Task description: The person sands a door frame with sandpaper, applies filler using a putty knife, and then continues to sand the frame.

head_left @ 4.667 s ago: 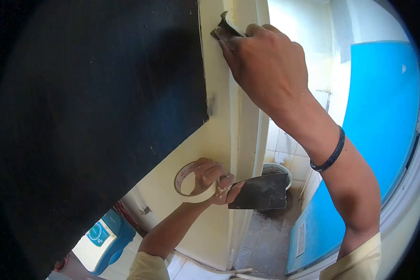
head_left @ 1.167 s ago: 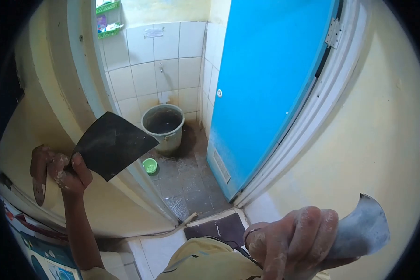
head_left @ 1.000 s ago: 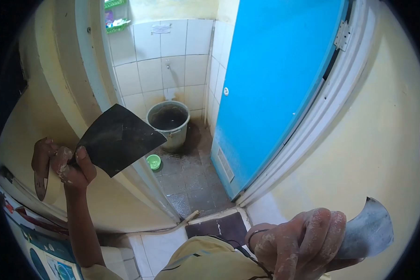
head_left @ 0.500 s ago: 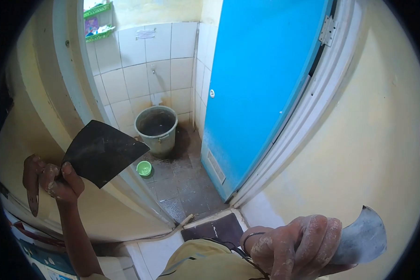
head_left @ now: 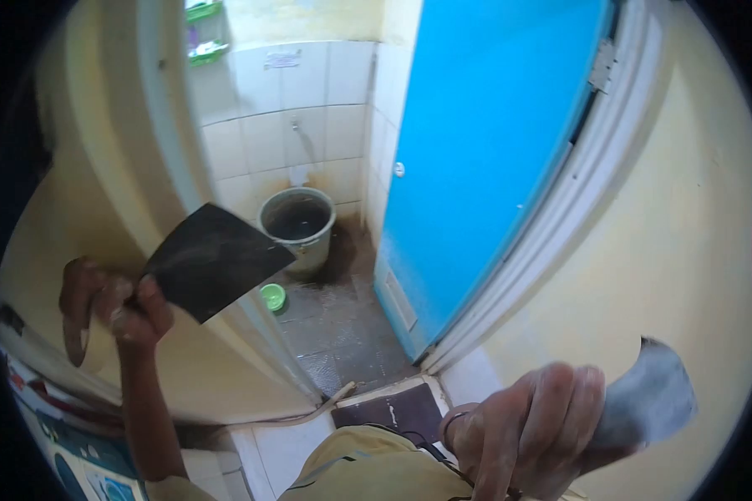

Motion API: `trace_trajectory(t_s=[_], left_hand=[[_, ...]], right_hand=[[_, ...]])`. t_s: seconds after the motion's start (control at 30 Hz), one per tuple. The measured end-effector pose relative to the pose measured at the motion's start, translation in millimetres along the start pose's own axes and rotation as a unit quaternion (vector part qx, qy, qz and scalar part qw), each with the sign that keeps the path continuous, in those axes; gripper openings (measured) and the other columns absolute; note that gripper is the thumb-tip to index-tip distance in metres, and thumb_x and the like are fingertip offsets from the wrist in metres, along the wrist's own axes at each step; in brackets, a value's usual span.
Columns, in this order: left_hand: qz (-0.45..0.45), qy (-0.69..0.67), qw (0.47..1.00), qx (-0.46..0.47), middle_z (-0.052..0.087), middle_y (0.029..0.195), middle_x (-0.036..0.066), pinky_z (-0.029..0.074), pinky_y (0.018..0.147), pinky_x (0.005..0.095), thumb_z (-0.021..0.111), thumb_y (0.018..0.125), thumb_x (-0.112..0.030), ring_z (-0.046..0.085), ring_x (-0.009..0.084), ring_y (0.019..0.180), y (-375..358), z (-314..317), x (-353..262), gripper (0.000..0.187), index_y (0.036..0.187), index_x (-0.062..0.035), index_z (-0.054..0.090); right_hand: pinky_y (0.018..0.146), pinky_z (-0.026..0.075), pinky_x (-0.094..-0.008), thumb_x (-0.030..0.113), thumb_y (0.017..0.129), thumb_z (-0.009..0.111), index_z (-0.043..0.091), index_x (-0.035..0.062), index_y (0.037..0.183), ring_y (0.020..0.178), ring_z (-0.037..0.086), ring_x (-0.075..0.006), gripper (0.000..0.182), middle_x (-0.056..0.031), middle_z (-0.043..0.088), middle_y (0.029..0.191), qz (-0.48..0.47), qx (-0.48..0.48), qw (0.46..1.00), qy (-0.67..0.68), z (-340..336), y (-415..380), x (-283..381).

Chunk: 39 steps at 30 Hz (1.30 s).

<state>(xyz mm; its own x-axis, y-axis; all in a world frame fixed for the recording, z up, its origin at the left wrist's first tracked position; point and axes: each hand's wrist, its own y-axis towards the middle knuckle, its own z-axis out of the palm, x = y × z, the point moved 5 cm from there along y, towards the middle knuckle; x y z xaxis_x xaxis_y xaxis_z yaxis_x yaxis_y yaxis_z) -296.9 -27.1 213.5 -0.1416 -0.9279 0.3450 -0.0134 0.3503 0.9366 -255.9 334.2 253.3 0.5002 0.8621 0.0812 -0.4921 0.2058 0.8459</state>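
left hand (head_left: 134, 313) pinches dark sheet (head_left: 215, 263) by one corner — face stays untouched; right hand (head_left: 530, 426) grips curved sheet (head_left: 650, 397), far end free.

Light moderate, uneven; right wall (head_left: 677, 242) brighter, left edge dim. Dull sheen on grey sheet (head_left: 647, 397). Both hands, left (head_left: 125, 305) and right (head_left: 530, 430), softly blurred. Wide-angle curvature, black vignette.

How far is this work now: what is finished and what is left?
Some handling looks done: pale residue shows on the right hand. In hand are a dark sheet, left hand, and a curved grey sheet, right. The door frame looks unevenly coloured, so may need more; how much is left, I cannot tell.
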Motion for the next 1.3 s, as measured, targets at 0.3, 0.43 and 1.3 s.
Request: trace_trajectory(t_s=[0.3, 0.43, 1.3], left_hand=[[0.013, 0.021, 1.0, -0.007, 0.041, 0.104, 0.01, 0.041, 0.08, 0.0444, 0.063, 0.089, -0.025, 0.043, 0.0279, 0.092, 27, -1, -13, 0.026, 0.1, -0.0136, 0.043], [0.076, 0.077, 0.994, 0.002, 0.041, 0.097, 0.015, 0.04, 0.077, 0.0451, 0.059, 0.09, -0.023, 0.042, 0.0298, 0.089, 41, -5, -23, 0.029, 0.099, -0.0039, 0.039], [-0.036, -0.01, 0.999, 0.01, 0.043, 0.082, 0.007, 0.041, 0.067, 0.0375, 0.061, 0.088, -0.013, 0.041, 0.0203, 0.073, 12, 0, -27, 0.023, 0.098, -0.0032, 0.043]], right_hand=[[0.029, 0.044, -0.0284, 0.064, 0.096, 0.036, 0.042, 0.0033, 0.083, 0.044, 0.035, -0.0135, 0.063, -0.007, 0.04, 0.079, 0.137, -0.077, 0.987, -0.032, -39, 7, -43], [0.03, 0.041, -0.0248, 0.064, 0.096, 0.036, 0.043, 0.0033, 0.084, 0.046, 0.034, -0.0128, 0.062, -0.0059, 0.04, 0.077, 0.147, -0.082, 0.983, -0.076, -40, 7, -47], [0.053, 0.036, -0.0209, 0.034, 0.104, 0.042, 0.041, -0.0012, 0.121, 0.063, 0.037, -0.008, 0.039, -0.0039, 0.041, 0.081, 0.226, -0.16, 0.939, -0.204, -186, 14, -41]])
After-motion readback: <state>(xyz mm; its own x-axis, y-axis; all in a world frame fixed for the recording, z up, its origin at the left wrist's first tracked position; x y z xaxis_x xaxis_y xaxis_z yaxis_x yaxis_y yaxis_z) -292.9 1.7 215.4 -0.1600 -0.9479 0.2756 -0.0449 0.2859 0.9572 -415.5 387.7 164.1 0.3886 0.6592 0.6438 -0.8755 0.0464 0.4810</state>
